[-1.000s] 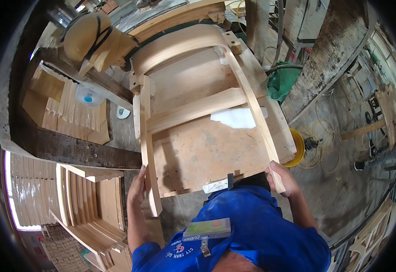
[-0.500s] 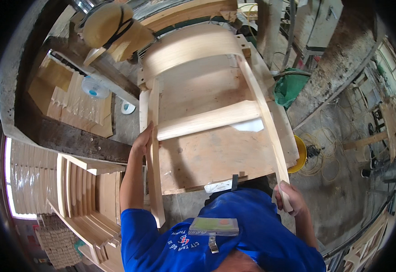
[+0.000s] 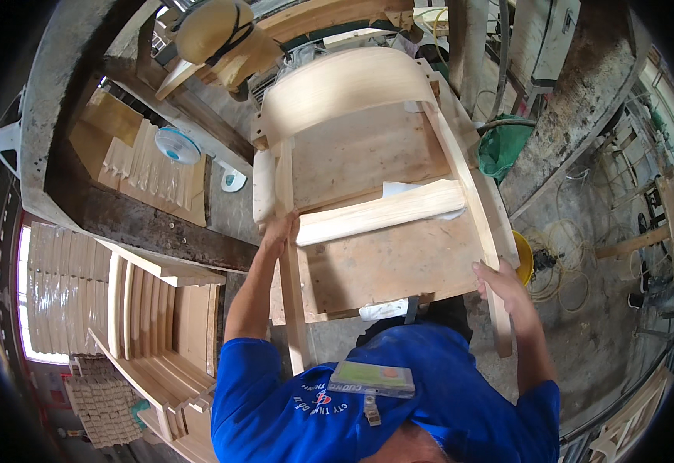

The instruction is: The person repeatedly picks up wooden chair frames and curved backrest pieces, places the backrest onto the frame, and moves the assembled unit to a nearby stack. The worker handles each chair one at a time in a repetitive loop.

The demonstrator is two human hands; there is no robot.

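A pale wooden chair back frame (image 3: 348,86) lies over a plywood-topped workbench (image 3: 360,158). Its curved top rail is at the far end, a flat crossbar joins the middle, and two long legs run toward me. My left hand (image 3: 281,231) grips the left leg beside the crossbar's end. Lower down on the right leg, my right hand (image 3: 500,282) is wrapped round the wood. Part of a white sheet (image 3: 399,187) shows behind the crossbar. The leg ends reach past the bench's near edge, close to my blue shirt.
Stacked curved wooden parts (image 3: 148,316) stand at the left, near a steel beam (image 3: 160,231). A white and blue fan (image 3: 176,145) is farther off. A green bag (image 3: 501,148), a yellow bucket (image 3: 522,256) and coiled hoses (image 3: 564,262) lie to the right.
My right hand has moved up the right leg, away from its end. The left hand stays by the crossbar. More of the white sheet shows behind the crossbar. The whole view has shifted slightly.
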